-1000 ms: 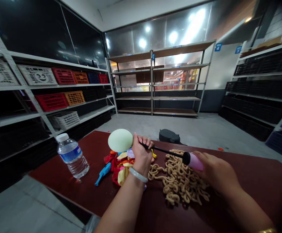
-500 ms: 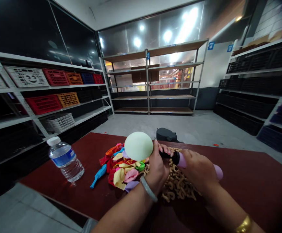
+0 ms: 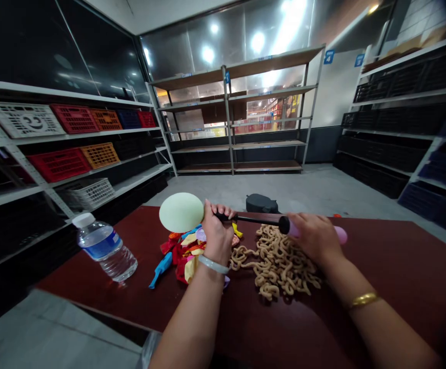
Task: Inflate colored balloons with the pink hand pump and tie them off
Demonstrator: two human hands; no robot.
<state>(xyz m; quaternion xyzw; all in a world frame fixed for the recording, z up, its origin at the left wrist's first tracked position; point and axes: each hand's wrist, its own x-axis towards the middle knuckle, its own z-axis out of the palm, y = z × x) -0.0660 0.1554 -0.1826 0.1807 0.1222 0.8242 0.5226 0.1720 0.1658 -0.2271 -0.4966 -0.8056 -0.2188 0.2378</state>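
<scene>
A pale green inflated balloon (image 3: 181,212) sits at the black end of a hand pump (image 3: 259,220). My left hand (image 3: 219,228) is closed round that end and the balloon's neck. The pump's black rod shows between my hands. My right hand (image 3: 315,236) is wrapped round the pink pump body. Under and beside my left hand lie loose coloured balloons (image 3: 180,256), partly hidden by my wrist. A heap of tan, curled pieces (image 3: 280,264) lies below the pump.
A water bottle (image 3: 105,248) stands on the left of the dark red table (image 3: 130,312). A dark object (image 3: 261,203) is beyond the far edge. Shelves with crates (image 3: 63,164) are at the left, bare-looking racks (image 3: 228,123) behind, and dark crates (image 3: 392,154) at the right.
My left hand and the green balloon have moved left, away from my right hand, and the black rod now shows at length. The view has shifted slightly.
</scene>
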